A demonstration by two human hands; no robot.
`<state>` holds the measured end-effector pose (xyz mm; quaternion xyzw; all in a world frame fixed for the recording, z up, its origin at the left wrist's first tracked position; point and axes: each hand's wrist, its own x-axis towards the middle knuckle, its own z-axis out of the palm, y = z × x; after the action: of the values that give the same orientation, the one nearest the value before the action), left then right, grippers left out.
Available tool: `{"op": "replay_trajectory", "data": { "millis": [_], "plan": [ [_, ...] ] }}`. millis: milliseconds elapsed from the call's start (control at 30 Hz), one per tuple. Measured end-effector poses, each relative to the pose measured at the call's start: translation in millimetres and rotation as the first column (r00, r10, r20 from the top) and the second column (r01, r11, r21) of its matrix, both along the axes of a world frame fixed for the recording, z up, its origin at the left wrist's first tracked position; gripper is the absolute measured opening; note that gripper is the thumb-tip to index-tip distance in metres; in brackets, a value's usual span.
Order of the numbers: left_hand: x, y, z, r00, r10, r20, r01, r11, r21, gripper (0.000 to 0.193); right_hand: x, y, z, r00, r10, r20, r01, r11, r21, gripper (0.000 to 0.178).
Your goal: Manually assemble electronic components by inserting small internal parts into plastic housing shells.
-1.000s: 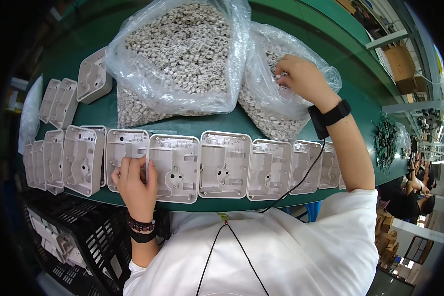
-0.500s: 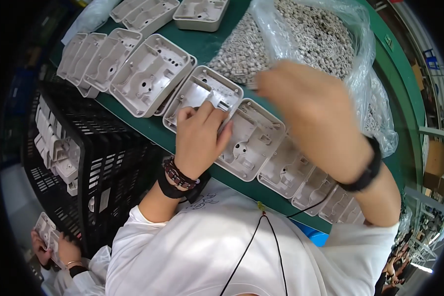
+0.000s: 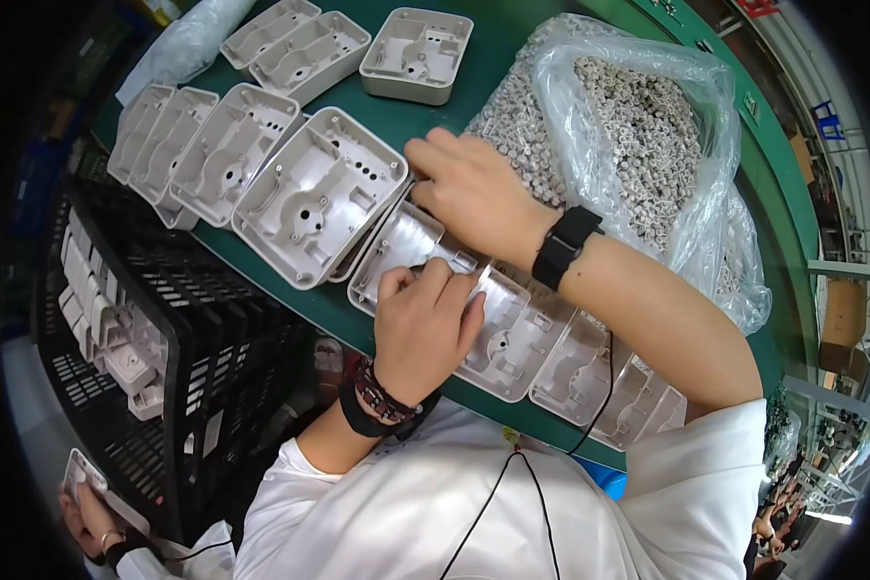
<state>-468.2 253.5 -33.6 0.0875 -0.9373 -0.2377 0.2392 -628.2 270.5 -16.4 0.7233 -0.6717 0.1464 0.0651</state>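
Observation:
A light grey plastic housing lies partly beneath my hands in a row of similar open housings. My left hand reaches over its near side. Those fingers are bent and closed down inside it, and whatever they hold is hidden. My right hand is at the far end of the same housing, with fingers bent together near its far corner; I cannot make out anything between them. To the left stands a bigger-looking open housing, tilted against its neighbours. Another housing adjoins on the right.
A clear plastic bag full of small whitish parts sits on the green table, behind my right forearm. More housings stand at the back. A black crate holds housings at left. Below it, a co-worker's hands hold a grey piece.
My right hand has swung leftward, from beside the bag to the housing's far end. My left hand stays at the housing, its fingers more curled. The view has shifted slightly.

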Motion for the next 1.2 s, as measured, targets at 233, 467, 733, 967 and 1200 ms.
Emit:
{"op": "replay_trajectory", "data": {
  "millis": [233, 467, 733, 967, 1200],
  "plan": [
    [1.7, -0.2, 3.0, 0.998, 0.018, 0.055, -0.020, 0.999, 0.035, 0.015, 6.6, 24.8, 12.0, 0.997, -0.028, 0.068, 0.023, 0.996, 0.082, 0.010],
    [3.6, -9.7, 6.2, 0.985, 0.029, 0.169, -0.024, 0.999, -0.033, 0.015, 9.4, 113.8, 126.0, 0.873, -0.231, 0.430, 0.224, 0.972, 0.067, 0.027],
    [-18.3, -1.8, 29.0, 0.914, -0.092, 0.396, 0.145, 0.984, -0.105, 0.025, 39.4, 481.9, 117.8, -0.327, -0.879, -0.348, 0.944, -0.289, -0.156, 0.030],
    [-14.4, 8.3, 35.8, 0.842, 0.005, 0.539, 0.130, 0.969, -0.212, 0.032, 123.1, 494.2, -10.3, -0.241, -0.969, -0.057, 0.968, -0.236, -0.090, 0.027],
    [-15.8, 19.3, 38.2, 0.821, 0.008, 0.570, 0.153, 0.960, -0.233, 0.032, 138.0, 467.9, -10.7, -0.259, -0.966, 0.023, 0.955, -0.260, -0.142, 0.033]
  ]
}}
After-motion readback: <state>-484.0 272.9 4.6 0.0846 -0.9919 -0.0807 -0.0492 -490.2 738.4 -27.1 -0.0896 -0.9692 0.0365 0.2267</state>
